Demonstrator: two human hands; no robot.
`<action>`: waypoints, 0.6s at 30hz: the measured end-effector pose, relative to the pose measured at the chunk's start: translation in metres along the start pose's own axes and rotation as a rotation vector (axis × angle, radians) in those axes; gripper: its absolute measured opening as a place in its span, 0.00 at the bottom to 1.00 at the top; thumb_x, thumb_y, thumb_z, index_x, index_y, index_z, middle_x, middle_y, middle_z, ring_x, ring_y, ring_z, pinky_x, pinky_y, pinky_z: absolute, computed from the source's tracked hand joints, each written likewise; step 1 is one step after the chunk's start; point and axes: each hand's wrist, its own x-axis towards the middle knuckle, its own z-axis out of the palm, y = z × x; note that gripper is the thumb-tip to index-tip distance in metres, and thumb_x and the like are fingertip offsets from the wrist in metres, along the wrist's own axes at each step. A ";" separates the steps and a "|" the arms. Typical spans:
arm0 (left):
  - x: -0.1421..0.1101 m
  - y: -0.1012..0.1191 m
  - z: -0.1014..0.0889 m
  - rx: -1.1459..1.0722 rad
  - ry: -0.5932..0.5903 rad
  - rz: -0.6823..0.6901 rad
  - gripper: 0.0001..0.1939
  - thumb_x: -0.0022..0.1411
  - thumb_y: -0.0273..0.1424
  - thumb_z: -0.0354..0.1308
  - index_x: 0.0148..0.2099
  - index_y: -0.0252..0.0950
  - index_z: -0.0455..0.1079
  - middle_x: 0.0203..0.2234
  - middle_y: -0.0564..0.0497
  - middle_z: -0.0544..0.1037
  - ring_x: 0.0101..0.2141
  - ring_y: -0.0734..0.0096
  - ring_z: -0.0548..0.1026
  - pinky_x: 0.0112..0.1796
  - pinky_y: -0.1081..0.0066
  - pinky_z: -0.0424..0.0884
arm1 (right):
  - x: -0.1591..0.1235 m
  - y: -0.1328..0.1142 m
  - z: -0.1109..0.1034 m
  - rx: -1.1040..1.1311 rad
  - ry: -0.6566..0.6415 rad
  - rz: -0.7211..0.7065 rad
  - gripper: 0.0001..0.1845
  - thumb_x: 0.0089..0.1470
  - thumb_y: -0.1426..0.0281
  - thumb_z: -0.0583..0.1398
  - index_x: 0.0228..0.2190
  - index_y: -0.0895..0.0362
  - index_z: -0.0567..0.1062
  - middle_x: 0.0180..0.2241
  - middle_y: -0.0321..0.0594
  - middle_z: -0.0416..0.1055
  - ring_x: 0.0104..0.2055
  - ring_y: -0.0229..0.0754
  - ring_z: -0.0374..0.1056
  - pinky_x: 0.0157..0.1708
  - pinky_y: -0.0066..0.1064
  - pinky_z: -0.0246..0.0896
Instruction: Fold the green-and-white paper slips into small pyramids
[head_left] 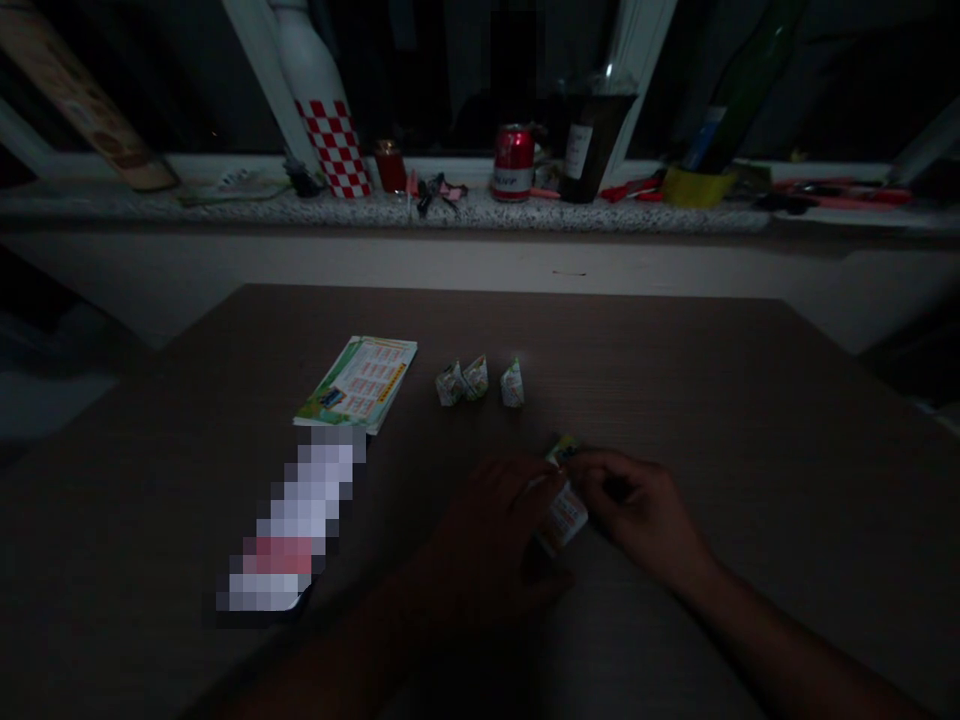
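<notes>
Left hand [491,530] spreads over the left side of the printed paper [564,518], thumb apart from the fingers; right hand [645,510] has thumb and fingertips drawn together, looks clamped on the paper's upper right edge; paper lies between the two hands on the desk [750,400], left of the right hand's fingertips and under the left's; both touch it, neither clearly nearer; its long axis seems to run away from the body, partly covered, so hard to be sure; thin sheet, creased or folded look, white with orange print, green-yellow far end; desk dark, matte, fine wood grain.

Off left, phone-like slab [296,520], pixelated over, long and slanting, dark rim; its far end is right by the card stack [360,385], flat, rectangular, straight-edged, green-white with red print grids; beyond the hands, three folded paper pieces [512,384], pointed, faceted, same sort of print, two side by side, one just apart to the right.

Farther back, speckled stone sill [465,212]; on it a red-and-white checked bottle [334,140], shiny red can [514,163], clear cup [592,140], dark contents.
</notes>
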 end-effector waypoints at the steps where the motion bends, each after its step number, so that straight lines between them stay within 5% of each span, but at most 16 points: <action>1: 0.000 0.001 0.000 0.021 -0.015 0.015 0.36 0.54 0.38 0.63 0.61 0.34 0.56 0.57 0.39 0.66 0.56 0.53 0.63 0.55 0.53 0.61 | 0.000 0.001 0.001 0.023 -0.001 0.031 0.10 0.56 0.68 0.56 0.32 0.57 0.77 0.27 0.39 0.76 0.26 0.40 0.71 0.26 0.29 0.66; 9: 0.005 0.001 0.003 0.187 -0.100 0.108 0.14 0.63 0.27 0.52 0.52 0.35 0.66 0.50 0.45 0.74 0.52 0.62 0.70 0.52 0.60 0.66 | 0.000 -0.003 0.000 -0.039 -0.058 -0.012 0.10 0.56 0.68 0.57 0.33 0.58 0.79 0.23 0.37 0.75 0.23 0.39 0.71 0.24 0.28 0.67; 14: 0.003 -0.002 0.000 0.190 -0.196 0.127 0.13 0.61 0.24 0.55 0.49 0.36 0.68 0.48 0.46 0.74 0.50 0.62 0.71 0.52 0.60 0.65 | 0.001 0.000 -0.004 -0.270 -0.154 -0.143 0.07 0.53 0.74 0.59 0.32 0.55 0.78 0.24 0.36 0.75 0.24 0.39 0.70 0.23 0.27 0.65; 18: 0.003 -0.003 -0.002 0.185 -0.235 0.117 0.13 0.61 0.24 0.56 0.48 0.36 0.69 0.47 0.47 0.74 0.49 0.61 0.71 0.51 0.60 0.66 | 0.003 0.002 -0.007 -0.324 -0.152 -0.259 0.06 0.52 0.75 0.62 0.34 0.55 0.78 0.30 0.39 0.76 0.32 0.43 0.72 0.34 0.34 0.67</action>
